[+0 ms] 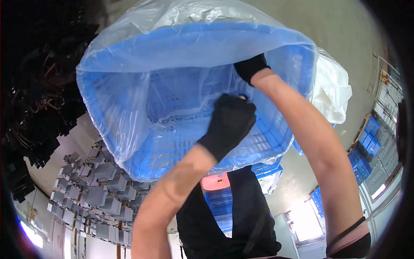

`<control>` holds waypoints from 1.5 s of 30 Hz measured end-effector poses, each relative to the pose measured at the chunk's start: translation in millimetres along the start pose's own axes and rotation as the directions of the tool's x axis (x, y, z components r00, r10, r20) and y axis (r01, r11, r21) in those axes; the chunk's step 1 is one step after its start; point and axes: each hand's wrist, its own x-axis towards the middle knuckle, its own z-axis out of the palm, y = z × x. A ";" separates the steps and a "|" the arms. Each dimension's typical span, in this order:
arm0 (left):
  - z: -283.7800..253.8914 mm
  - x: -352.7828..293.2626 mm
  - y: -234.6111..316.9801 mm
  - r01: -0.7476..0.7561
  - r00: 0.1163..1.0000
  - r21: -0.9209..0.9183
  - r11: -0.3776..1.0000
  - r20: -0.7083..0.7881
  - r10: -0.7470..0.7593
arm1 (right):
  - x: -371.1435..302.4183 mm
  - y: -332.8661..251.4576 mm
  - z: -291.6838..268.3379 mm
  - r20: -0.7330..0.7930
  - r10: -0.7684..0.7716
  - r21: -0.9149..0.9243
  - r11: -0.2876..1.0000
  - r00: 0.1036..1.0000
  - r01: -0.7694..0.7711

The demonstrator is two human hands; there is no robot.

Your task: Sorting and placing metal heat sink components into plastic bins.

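Observation:
A blue plastic crate (166, 153) with slotted walls stands in front of me, lined with a clear plastic bag (133, 108) that is folded out over its rim. My left hand (230, 123), in a black glove, is inside the crate's opening with its fingers curled closed. Whatever those fingers hold, if anything, is hidden. Farther in and to the right, my right hand (251, 69), also black-gloved, reaches under the hanging film at the crate's far right part. Film and the angle conceal its fingers.
Behind the crate on the right lies a white plastic bag (332, 88). A pink seat (215, 181) shows between my legs, with blue crates (222, 205) below. Rows of grey box-shaped parts (103, 194) fill the lower left. Dark machinery (39, 86) is at left; more blue crates (366, 140) are stacked right.

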 end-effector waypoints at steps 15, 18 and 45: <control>-296.0 -4.3 -165.7 -0.353 0.917 0.760 0.545 0.165 0.364 | 11.4 24.0 -171.6 -0.067 0.108 0.106 0.989 0.992 -0.101; -304.1 -7.8 -166.0 -0.299 0.953 0.728 0.617 0.196 0.231 | 13.0 17.7 -172.5 -0.033 0.116 0.069 0.991 0.993 -0.113; -60.4 -58.6 -74.1 0.198 0.980 0.461 0.865 -0.066 -0.189 | 15.2 -88.9 14.2 0.720 0.177 0.025 0.960 0.671 -0.280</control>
